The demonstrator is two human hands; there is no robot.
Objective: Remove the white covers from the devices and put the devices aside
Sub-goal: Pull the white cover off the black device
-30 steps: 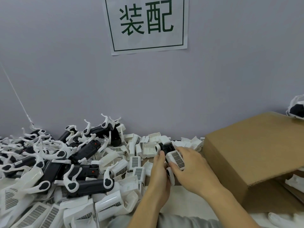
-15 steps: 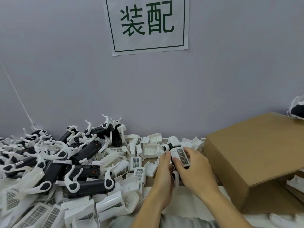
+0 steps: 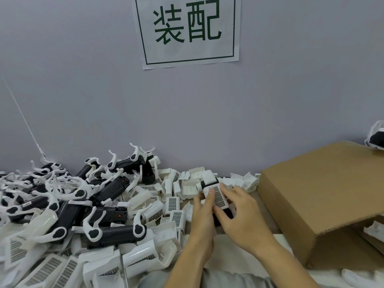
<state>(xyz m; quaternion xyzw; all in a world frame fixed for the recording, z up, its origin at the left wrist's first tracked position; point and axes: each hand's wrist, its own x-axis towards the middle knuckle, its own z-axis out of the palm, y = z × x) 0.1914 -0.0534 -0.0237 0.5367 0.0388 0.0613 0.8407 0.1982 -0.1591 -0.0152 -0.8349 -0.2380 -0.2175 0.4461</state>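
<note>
Both hands hold one black device with a white cover [image 3: 216, 194] in front of me, above the table. My left hand [image 3: 202, 213] grips it from the left, its thumb lying on the cover's grilled face. My right hand [image 3: 239, 213] grips it from the right and below, fingers curled round the dark body. A heap of bare black devices with white levers [image 3: 99, 204] fills the left side. Loose white covers [image 3: 172, 204] lie around and in front of the heap.
A brown cardboard box [image 3: 324, 196] with an open flap stands at the right, white parts showing under the flap. More white covers [image 3: 243, 181] lie along the grey wall. A paper sign [image 3: 187, 30] hangs on the wall.
The held device has tilted so the cover's grille faces up more. My left thumb has slid onto the grille, and both hands shifted slightly toward me.
</note>
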